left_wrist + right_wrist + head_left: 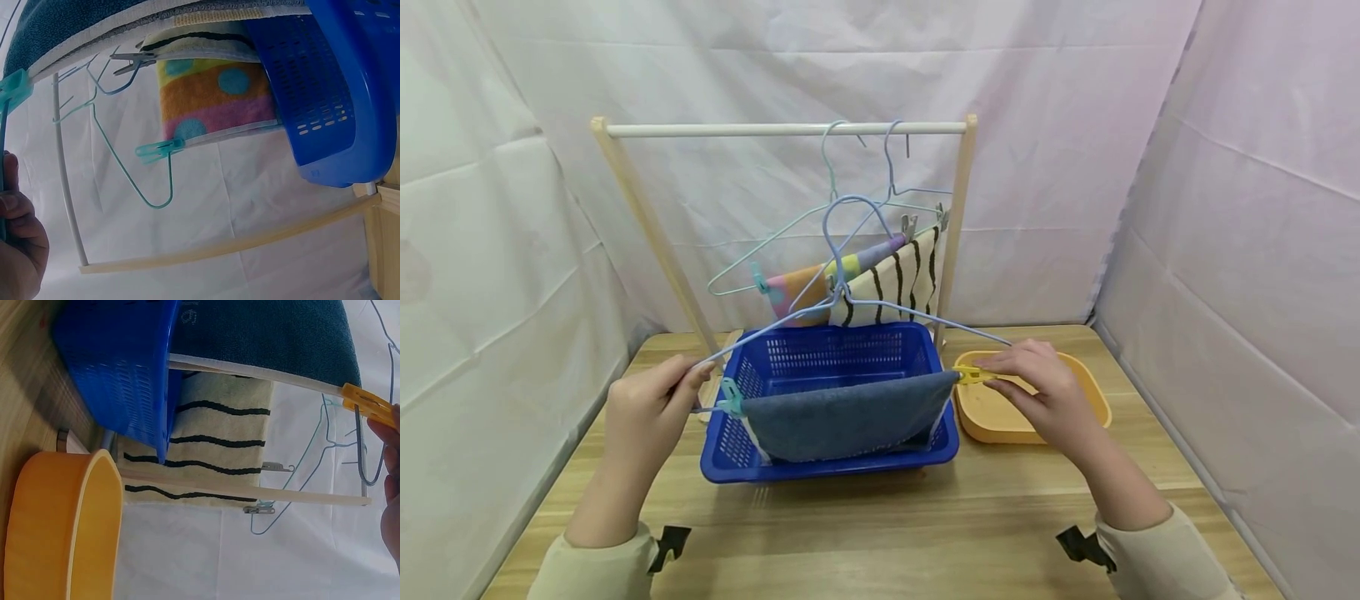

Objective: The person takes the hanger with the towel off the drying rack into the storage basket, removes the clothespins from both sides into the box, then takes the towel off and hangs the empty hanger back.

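A light-blue wire hanger [925,315] is held up over the blue basket, with a dark blue towel [850,417] hanging from its lower bar. My left hand [651,400] grips the hanger's left end, beside a teal clothespin [731,398] that clips the towel's left corner. At the other end my right hand [1037,387] pinches a yellow clothespin [972,375] at the towel's right corner. In the right wrist view this yellow clothespin [369,404] sits over the towel's edge and the hanger wire. The towel's lower part hangs in front of and partly inside the basket.
The blue basket [827,475] stands on the wooden table, with a yellow tub [1101,400] to its right. Behind is a drying rack [715,131] bearing two hangers with a colourful towel [801,287] and a striped towel [917,275]. White curtains [1075,208] surround the table.
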The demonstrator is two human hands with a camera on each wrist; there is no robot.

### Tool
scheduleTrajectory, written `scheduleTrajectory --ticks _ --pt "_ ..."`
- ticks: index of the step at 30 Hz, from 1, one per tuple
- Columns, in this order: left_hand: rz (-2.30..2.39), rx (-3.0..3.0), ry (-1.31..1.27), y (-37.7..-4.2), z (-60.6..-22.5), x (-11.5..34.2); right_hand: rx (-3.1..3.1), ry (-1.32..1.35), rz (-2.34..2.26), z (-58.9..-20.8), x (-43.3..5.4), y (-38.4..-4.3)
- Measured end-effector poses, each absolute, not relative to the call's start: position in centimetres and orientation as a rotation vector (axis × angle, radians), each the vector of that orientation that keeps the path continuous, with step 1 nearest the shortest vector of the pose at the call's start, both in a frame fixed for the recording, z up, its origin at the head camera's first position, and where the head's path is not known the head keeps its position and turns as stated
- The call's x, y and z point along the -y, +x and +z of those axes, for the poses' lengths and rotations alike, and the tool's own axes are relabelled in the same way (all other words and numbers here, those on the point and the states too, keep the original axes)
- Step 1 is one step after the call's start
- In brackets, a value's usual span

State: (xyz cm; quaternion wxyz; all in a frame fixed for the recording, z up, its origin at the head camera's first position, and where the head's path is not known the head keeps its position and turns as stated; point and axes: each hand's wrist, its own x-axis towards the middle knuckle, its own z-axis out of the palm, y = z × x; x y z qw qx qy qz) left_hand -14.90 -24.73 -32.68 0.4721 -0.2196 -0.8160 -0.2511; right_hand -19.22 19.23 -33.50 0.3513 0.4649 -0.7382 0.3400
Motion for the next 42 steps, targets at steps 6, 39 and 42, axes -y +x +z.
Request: scheduleTrajectory --ticks 6,39,42 --pt "-0.613 1.987 -0.545 -14.8 -32.5 24.7 1.888 1.186 0.994 -33.6 -19.6 -19.3" --pt "-0.612 2.006 -0.321 -15.2 -33.5 23.2 2.369 0.663 0.919 -39.1 -22.9 -21.2" --pt "-0.609 2.005 -0.318 -15.2 -33.6 23.0 2.406 0.615 0.932 -39.6 -22.9 -21.4"
